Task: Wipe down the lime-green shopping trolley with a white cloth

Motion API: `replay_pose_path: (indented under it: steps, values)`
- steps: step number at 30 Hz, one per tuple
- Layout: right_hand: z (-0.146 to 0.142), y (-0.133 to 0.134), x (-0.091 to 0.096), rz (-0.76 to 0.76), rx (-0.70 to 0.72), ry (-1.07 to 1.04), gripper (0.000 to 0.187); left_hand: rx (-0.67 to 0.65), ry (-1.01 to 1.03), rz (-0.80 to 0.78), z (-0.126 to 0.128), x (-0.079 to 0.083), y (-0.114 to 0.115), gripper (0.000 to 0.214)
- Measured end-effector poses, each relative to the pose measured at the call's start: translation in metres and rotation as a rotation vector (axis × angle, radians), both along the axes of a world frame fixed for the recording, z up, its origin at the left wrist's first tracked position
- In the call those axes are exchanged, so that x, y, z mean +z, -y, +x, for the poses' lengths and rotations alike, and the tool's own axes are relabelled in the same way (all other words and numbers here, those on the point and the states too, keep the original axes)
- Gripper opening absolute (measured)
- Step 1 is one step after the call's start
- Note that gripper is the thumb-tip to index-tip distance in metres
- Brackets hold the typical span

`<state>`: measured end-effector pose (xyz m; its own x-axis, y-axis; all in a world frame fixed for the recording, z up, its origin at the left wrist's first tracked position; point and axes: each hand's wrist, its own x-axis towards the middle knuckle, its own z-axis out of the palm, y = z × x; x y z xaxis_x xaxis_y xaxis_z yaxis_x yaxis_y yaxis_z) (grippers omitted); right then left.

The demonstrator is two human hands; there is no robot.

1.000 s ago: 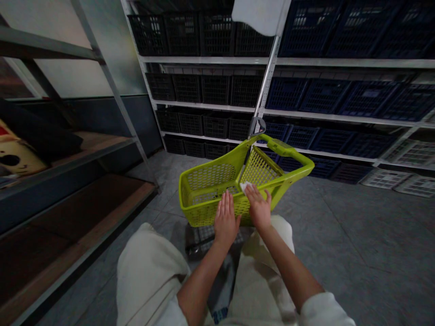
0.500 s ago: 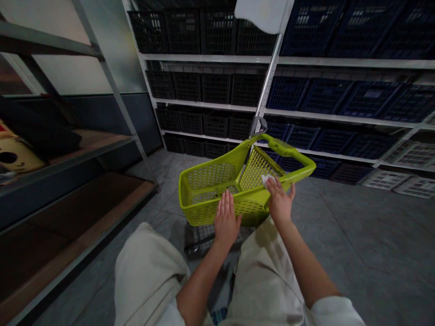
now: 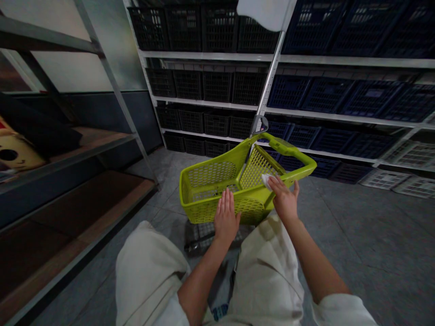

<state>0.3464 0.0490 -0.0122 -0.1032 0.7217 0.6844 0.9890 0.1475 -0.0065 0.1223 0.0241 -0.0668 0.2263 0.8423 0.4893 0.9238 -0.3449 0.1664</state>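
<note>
A lime-green plastic shopping cart (image 3: pixel 217 212) stands before my knees, its handle toward the right. My left hand (image 3: pixel 226 217) lies flat against the near side of the basket, fingers straight and together, tips at the rim. With my right hand (image 3: pixel 284 199) I press a crumpled white cloth or tissue (image 3: pixel 267 181) to the near rim, close to the handle end. Part of the cloth is hidden under my fingers. A slatted green flap (image 3: pixel 257 167) rises inside the basket at that end. Below the basket a dark lower rack (image 3: pixel 200 237) shows partly.
Shelves of black crates (image 3: pixel 217 86) and blue crates (image 3: pixel 322 97) line the back. A metal pole (image 3: pixel 268 88) with a white board (image 3: pixel 265 11) rises behind the cart. At left stands a metal-framed shelf (image 3: pixel 112 142) with wooden boards. White crates (image 3: pixel 384 179) sit at right.
My right hand has shifted slightly to the right along the rim, toward the handle, with the white cloth under its fingers. My left hand stays in place on the basket side.
</note>
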Motion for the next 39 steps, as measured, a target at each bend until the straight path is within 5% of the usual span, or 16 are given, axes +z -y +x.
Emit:
replay_pose_path:
  steps: [4, 10, 14, 18, 20, 24, 27, 30, 34, 39]
  values:
    - [-0.022, 0.0, -0.011, 0.015, -0.04, -0.045, 0.069, -0.006, 0.04, 0.02, 0.003, -0.002, 0.001, 0.083]
    - [-0.107, 0.007, -0.039, -0.098, 0.239, -0.018, 0.069, -0.003, 0.013, 0.003, -0.001, -0.001, -0.001, 0.077]
    - [-0.071, 0.006, -0.023, -0.106, 0.242, 0.05, 0.07, 0.001, -0.009, -0.012, -0.004, 0.003, 0.001, 0.073]
    - [-0.003, 0.004, 0.001, -0.011, 0.003, 0.057, 0.065, 0.011, -0.006, -0.008, -0.002, 0.003, 0.002, 0.073]
    - [0.008, 0.004, 0.004, 0.029, -0.093, 0.031, 0.063, 0.01, 0.01, 0.001, 0.0, 0.002, 0.003, 0.074]
    - [-0.038, 0.006, -0.012, 0.006, -0.088, -0.021, 0.063, 0.001, 0.038, 0.014, 0.002, 0.001, 0.002, 0.076]
    - [-0.092, 0.008, -0.031, -0.043, 0.076, -0.023, 0.06, 0.007, 0.027, 0.009, 0.001, 0.0, 0.001, 0.075]
    - [-0.114, 0.008, -0.041, -0.052, 0.207, -0.004, 0.058, 0.004, 0.003, -0.001, -0.002, -0.001, 0.0, 0.075]
    - [-0.073, 0.002, -0.03, -0.029, 0.225, 0.085, 0.058, 0.001, -0.011, 0.01, -0.003, -0.002, 0.001, 0.077]
    - [0.01, -0.004, -0.001, 0.097, 0.004, 0.091, 0.054, 0.003, 0.002, 0.026, -0.001, -0.001, 0.002, 0.078]
